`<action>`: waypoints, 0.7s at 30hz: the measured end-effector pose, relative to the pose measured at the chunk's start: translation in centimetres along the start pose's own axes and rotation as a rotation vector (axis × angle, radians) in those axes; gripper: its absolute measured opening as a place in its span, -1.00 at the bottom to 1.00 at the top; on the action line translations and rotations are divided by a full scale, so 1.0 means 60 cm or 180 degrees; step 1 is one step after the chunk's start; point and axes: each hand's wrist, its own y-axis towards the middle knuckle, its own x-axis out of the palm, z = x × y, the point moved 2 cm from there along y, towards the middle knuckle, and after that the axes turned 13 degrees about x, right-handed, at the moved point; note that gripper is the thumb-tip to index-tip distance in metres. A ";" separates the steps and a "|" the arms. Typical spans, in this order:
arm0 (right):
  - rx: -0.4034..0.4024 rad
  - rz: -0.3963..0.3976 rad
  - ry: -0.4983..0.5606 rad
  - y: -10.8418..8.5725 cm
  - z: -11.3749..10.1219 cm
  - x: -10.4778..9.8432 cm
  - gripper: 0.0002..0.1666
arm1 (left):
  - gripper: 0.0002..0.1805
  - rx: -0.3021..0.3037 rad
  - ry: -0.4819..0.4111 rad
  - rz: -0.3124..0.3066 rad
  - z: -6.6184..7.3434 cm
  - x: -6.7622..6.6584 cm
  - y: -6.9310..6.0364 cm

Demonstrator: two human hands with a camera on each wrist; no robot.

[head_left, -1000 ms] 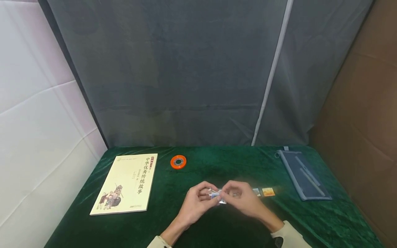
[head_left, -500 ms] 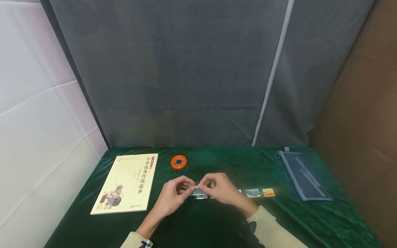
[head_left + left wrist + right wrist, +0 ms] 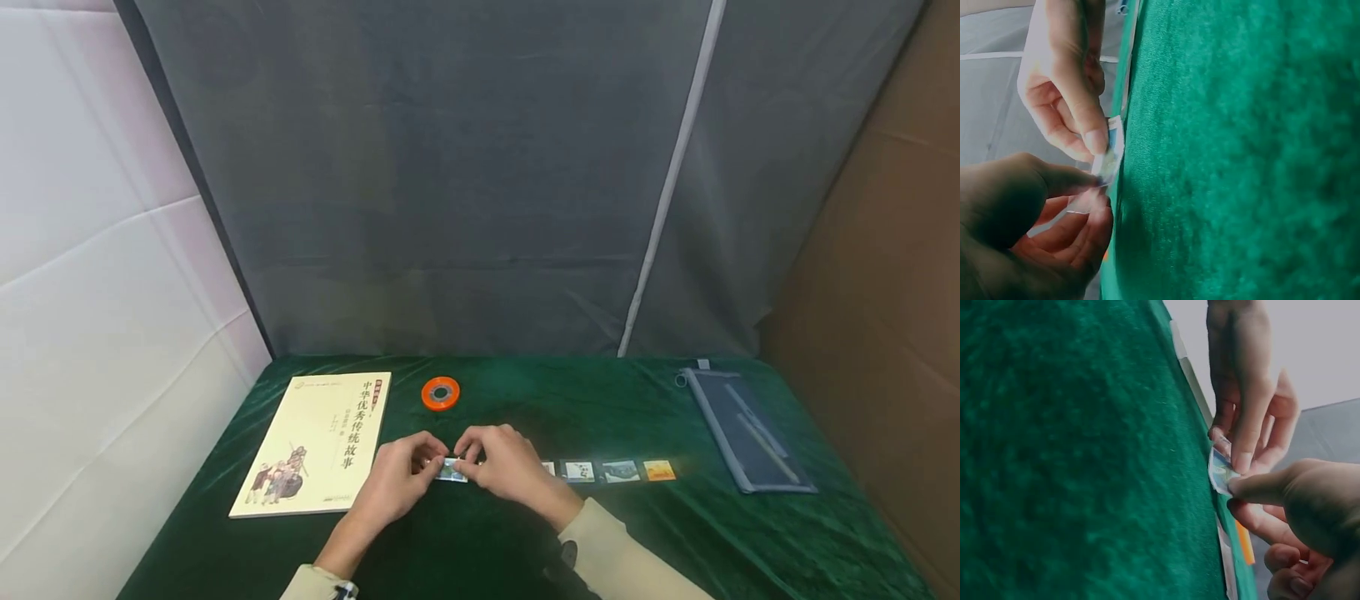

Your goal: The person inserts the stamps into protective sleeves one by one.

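Observation:
A small stamp-like picture card (image 3: 452, 472) with a blue and green print lies between my hands, low over the cloth. My left hand (image 3: 396, 477) pinches its left end between thumb and fingers, where clear film (image 3: 1082, 201) sticks out past the print. At the card's other end, my right hand (image 3: 508, 468) pinches with thumb and forefinger. Running to the right is a line of similar cards: a white one (image 3: 578, 472), a grey-green one (image 3: 621, 472) and an orange one (image 3: 659, 471). Another lies partly hidden behind my right hand.
A cream book (image 3: 315, 446) lies to the left on the green cloth (image 3: 480, 550). Behind my hands is an orange ring-shaped roll (image 3: 440, 393). A blue zip pouch (image 3: 750, 429) with slim items inside lies at the right. Grey fabric (image 3: 450, 183) hangs behind.
Both hands have moved left along the row, pinching at the card. More cards of the row now show to the right of my right hand. The view has shifted slightly.

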 end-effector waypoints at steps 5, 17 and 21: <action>0.0078 0.0170 -0.0415 -0.003 -0.005 0.006 -0.81 | -0.87 -0.0015 0.0121 -0.0017 0.006 0.004 0.002; 0.0207 0.0201 -0.0593 -0.008 -0.004 0.005 -0.63 | -0.58 0.0024 0.0794 0.0165 0.010 0.017 0.007; 0.0173 0.0245 -0.0464 -0.010 0.002 0.000 -0.57 | -0.59 0.0115 0.1024 0.0240 0.013 0.016 0.011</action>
